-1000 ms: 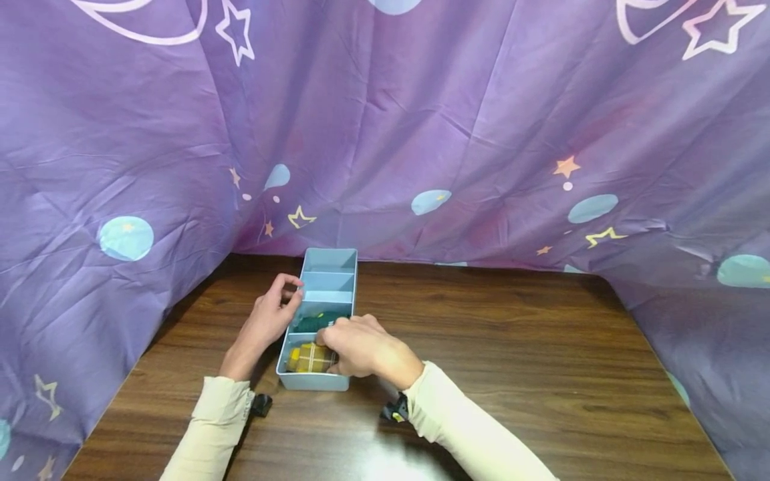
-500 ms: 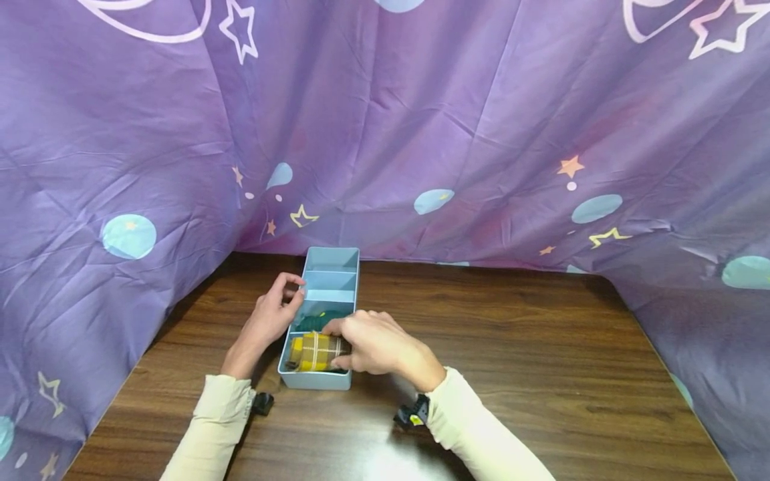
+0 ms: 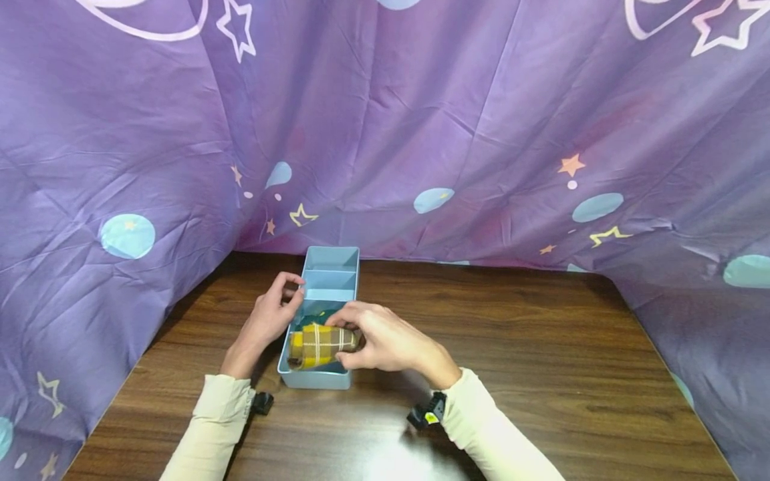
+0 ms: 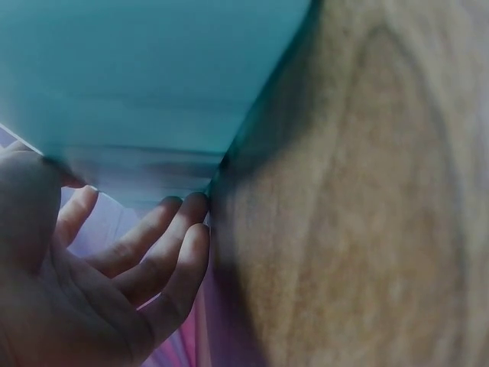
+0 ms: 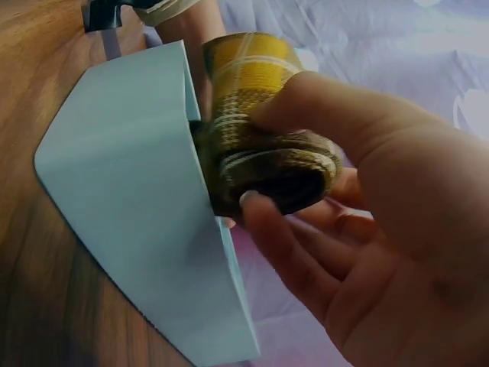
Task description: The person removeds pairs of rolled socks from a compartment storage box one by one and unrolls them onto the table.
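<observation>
My right hand [image 3: 391, 337] grips a rolled plaid cloth [image 3: 321, 346], yellow and brown with white lines, between thumb and fingers. The roll is above the nearest compartment of a light blue divided box [image 3: 315, 381]. In the right wrist view, the roll's hollow end faces the hand, and the plaid cloth [image 5: 252, 73] stands out past the box rim [image 5: 187, 92]. My left hand [image 3: 271, 317] rests against the box's left side, fingers loosely bent; in the left wrist view its fingertips [image 4: 191, 206] touch the outer wall [image 4: 153, 92]. A dark green item [image 3: 307, 319] lies partly hidden in the second compartment.
The box stands on a brown wood-grain table [image 3: 511, 374], its long side running away from me. A purple curtain [image 3: 385, 133] with stars and planets hangs behind and at both sides. Black wrist cameras [image 3: 263, 403] hang below both sleeves.
My right hand has raised the rolled plaid cloth out of the nearest compartment, its wrist shifting right. The left hand has stayed at the box's side.
</observation>
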`<state>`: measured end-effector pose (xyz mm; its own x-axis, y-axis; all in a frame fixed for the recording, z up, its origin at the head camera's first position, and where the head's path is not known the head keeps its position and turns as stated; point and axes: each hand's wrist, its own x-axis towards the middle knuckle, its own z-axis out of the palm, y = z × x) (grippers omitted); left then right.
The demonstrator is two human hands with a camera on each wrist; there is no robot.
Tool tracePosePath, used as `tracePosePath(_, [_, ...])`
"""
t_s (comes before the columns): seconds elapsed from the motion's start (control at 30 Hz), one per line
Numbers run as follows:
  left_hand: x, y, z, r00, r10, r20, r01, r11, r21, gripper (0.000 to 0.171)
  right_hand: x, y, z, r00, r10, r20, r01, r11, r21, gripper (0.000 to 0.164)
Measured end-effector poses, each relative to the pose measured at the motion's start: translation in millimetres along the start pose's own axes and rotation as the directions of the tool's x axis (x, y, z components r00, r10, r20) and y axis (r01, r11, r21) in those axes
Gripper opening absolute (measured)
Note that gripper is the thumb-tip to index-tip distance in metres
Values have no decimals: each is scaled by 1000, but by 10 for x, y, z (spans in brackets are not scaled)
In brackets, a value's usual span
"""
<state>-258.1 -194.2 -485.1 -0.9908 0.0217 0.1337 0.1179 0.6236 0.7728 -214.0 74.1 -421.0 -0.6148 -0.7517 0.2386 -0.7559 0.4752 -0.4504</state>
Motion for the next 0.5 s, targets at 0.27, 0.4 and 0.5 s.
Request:
tracePosePath(0.27, [3, 8, 9, 1000, -5, 0, 5, 1000, 4, 26, -98, 100, -2, 999, 2, -38, 5, 979, 206, 47])
tracePosePath(0.4, [7, 0, 11, 1000, -13, 2, 13, 1000, -3, 26, -149, 142, -5, 999, 28, -32, -15, 937, 350, 48])
tracePosePath(0.5, [9, -8, 10, 1000, -18, 3, 18, 1000, -8, 25, -184, 170, -13, 999, 35, -34, -19, 916, 400, 48])
